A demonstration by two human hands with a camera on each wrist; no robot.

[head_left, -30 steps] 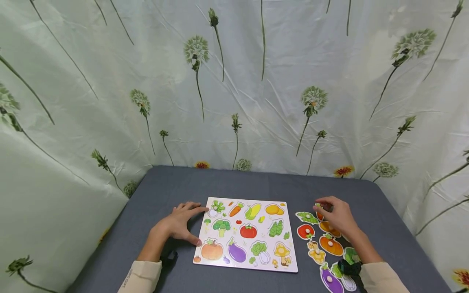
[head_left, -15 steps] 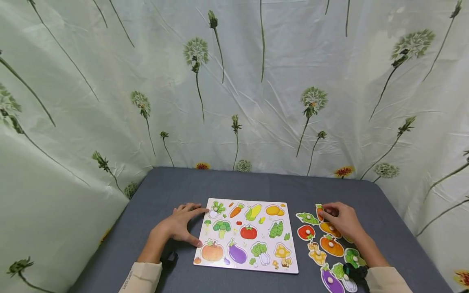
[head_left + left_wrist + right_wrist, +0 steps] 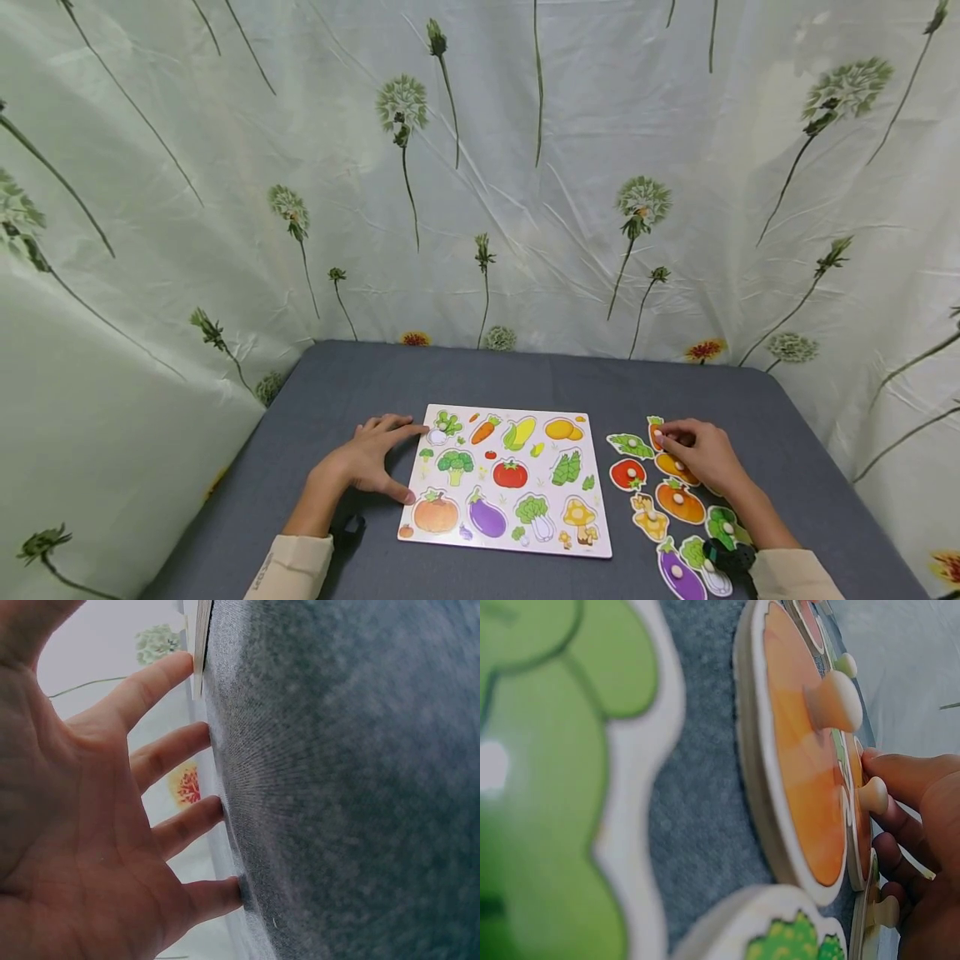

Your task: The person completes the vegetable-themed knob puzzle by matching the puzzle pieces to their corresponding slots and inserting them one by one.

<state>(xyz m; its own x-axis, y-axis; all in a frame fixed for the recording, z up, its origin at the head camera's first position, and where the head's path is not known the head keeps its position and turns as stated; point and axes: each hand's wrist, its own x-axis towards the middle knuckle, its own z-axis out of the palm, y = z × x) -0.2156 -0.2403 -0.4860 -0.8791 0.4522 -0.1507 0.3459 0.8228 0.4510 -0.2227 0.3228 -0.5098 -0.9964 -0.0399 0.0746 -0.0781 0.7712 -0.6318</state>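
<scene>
orange carrot piece (image 3: 653, 431) sits pinched in my right hand (image 3: 702, 454). my left hand (image 3: 366, 457) lies spread, fingers apart, touching the left edge of the puzzle board (image 3: 481, 485).

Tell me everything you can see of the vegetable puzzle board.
The puzzle board is a thin white rectangle, wooden-looking at its edge, lying flat and slightly askew on the dark grey table. Outlined, colourful vegetable pictures fill three rows: four at the far side, three in the middle, four nearest the person, with smaller prints between. All are uncovered. The left hand touches its left edge with thumb and a fingertip.
</scene>
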